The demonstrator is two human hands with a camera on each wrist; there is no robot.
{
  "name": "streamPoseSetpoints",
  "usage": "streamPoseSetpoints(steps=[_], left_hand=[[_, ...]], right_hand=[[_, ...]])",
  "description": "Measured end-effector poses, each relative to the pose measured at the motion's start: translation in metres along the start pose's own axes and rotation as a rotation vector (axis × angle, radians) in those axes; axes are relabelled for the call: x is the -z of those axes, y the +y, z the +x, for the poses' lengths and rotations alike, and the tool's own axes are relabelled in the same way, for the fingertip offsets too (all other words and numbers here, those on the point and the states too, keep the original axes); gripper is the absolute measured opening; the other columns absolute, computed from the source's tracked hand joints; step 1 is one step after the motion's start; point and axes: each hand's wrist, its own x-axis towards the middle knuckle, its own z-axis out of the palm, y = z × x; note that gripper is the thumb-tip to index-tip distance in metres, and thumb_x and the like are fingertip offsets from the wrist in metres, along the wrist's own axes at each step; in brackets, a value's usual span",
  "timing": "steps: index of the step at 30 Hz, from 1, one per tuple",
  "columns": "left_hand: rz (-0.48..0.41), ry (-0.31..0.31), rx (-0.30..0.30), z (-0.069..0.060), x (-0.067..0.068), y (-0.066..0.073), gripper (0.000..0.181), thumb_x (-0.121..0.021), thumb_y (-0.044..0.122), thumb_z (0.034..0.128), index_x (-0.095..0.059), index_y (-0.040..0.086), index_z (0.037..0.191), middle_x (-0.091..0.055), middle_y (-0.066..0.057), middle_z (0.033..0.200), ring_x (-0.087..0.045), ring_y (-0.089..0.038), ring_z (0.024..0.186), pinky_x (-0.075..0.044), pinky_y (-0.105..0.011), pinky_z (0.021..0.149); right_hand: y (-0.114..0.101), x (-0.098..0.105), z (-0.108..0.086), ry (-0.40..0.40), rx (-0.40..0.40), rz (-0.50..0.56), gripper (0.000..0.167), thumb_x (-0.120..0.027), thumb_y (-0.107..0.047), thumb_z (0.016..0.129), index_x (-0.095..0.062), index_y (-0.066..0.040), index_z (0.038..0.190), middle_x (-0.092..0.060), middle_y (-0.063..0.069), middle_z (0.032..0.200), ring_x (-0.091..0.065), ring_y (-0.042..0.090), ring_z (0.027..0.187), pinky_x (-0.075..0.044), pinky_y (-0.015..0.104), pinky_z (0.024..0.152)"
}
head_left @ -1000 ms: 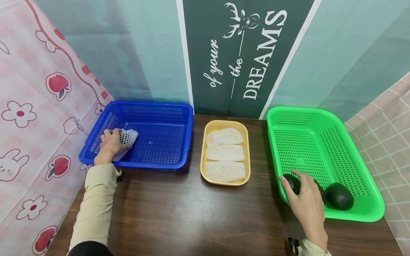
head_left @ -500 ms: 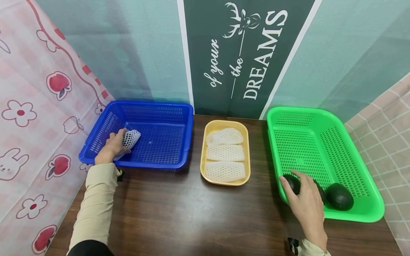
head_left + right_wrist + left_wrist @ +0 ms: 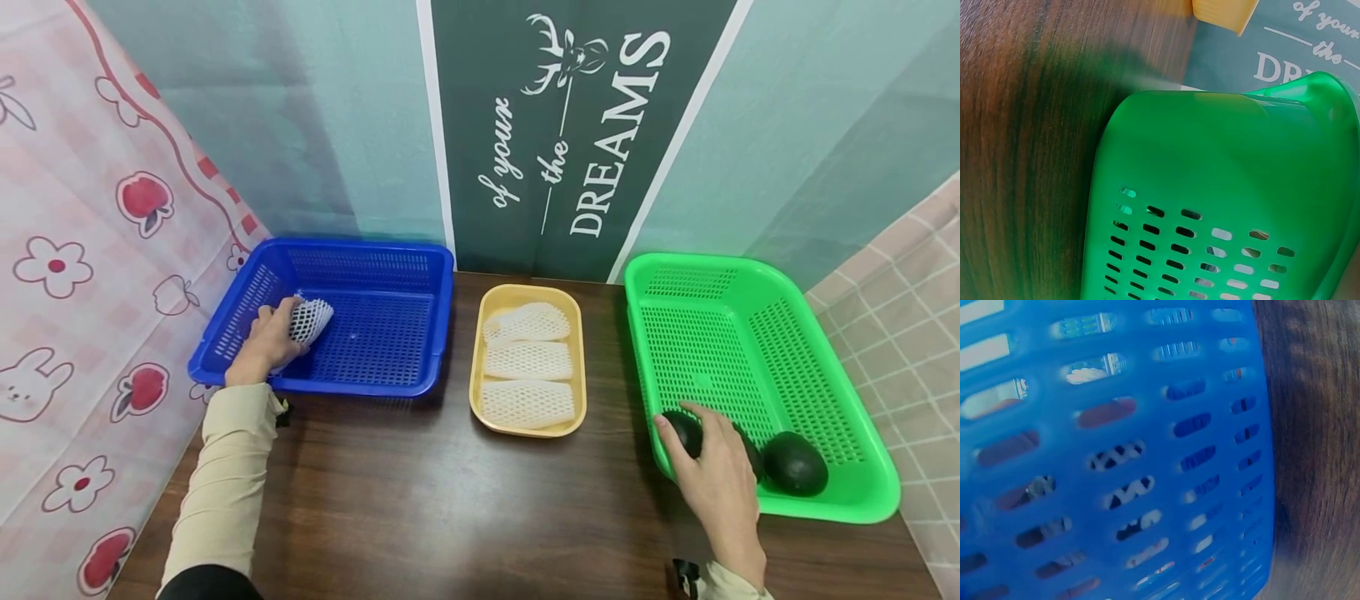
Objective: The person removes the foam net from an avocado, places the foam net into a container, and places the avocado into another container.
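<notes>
In the head view my left hand (image 3: 268, 340) is inside the blue basket (image 3: 375, 388), near its left end. It holds a dark avocado in a white foam net sleeve (image 3: 311, 321); the fingers hide part of it. Through the slots in the left wrist view, pieces of the netted avocado (image 3: 1129, 492) show behind the basket wall. My right hand (image 3: 716, 475) is over the front left corner of the green basket (image 3: 765, 283), with thumb and fingers curled around a dark avocado (image 3: 684, 433). Another avocado (image 3: 795, 463) lies to its right, and one more is partly hidden behind the fingers.
A yellow tray (image 3: 581, 350) stands between the two baskets, with several white foam net sleeves (image 3: 528, 359) laid in it. Brown wooden table (image 3: 465, 508) surrounds them. A printed cloth (image 3: 360, 125) hangs behind, and patterned cloths flank both sides.
My left hand and the netted avocado have shifted slightly to the right inside the blue basket. The right hand has stayed still on its avocado.
</notes>
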Motion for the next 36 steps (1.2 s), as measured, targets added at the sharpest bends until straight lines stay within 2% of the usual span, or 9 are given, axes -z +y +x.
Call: streamPoseSetpoints(steps=[7,15,25,28,36], left_hand=[[-0.068,0.087,-0.107,-0.003,-0.002,0.008,0.082,-0.070,0.010,0.0872,-0.021,0.009,0.152,-0.027,-0.044,0.136,-0.044,-0.063,0.114,-0.040,-0.072,0.092],[-0.072,0.118,-0.239,-0.012,-0.002,0.039,0.081,-0.073,0.006,0.0854,-0.026,0.010,0.151,-0.031,-0.040,0.135,-0.047,-0.060,0.113,-0.043,-0.071,0.089],[-0.048,0.127,-0.366,-0.024,-0.008,0.078,0.083,-0.075,0.004,0.0835,-0.030,0.016,0.151,-0.033,-0.036,0.139,-0.050,-0.052,0.115,-0.047,-0.066,0.088],[-0.031,0.124,-0.400,-0.028,-0.009,0.089,0.084,-0.076,0.004,0.0836,-0.029,0.017,0.152,-0.034,-0.034,0.139,-0.050,-0.049,0.116,-0.048,-0.064,0.089],[-0.010,0.156,-0.535,-0.045,-0.012,0.117,0.080,-0.077,0.005,0.0831,-0.034,0.016,0.150,-0.040,-0.029,0.135,-0.052,-0.042,0.114,-0.051,-0.057,0.087]], right_hand=[[0.000,0.000,0.001,-0.009,-0.002,-0.006,0.064,-0.054,-0.052,0.097,-0.052,-0.004,0.140,-0.047,0.030,0.141,-0.045,0.052,0.125,-0.039,0.069,0.089],[-0.001,0.001,0.000,-0.010,-0.007,-0.004,0.064,-0.055,-0.052,0.097,-0.052,-0.005,0.140,-0.047,0.030,0.142,-0.045,0.051,0.125,-0.039,0.069,0.090],[0.000,0.000,-0.001,-0.023,-0.015,-0.011,0.065,-0.054,-0.053,0.097,-0.052,-0.005,0.140,-0.046,0.030,0.143,-0.044,0.051,0.126,-0.039,0.068,0.090],[0.000,0.000,-0.001,-0.020,-0.014,-0.011,0.065,-0.054,-0.053,0.097,-0.052,-0.005,0.140,-0.047,0.030,0.142,-0.044,0.051,0.125,-0.039,0.068,0.090],[-0.001,0.000,-0.001,-0.006,-0.009,-0.015,0.064,-0.054,-0.053,0.097,-0.053,-0.004,0.139,-0.048,0.030,0.141,-0.046,0.051,0.124,-0.040,0.068,0.089]])
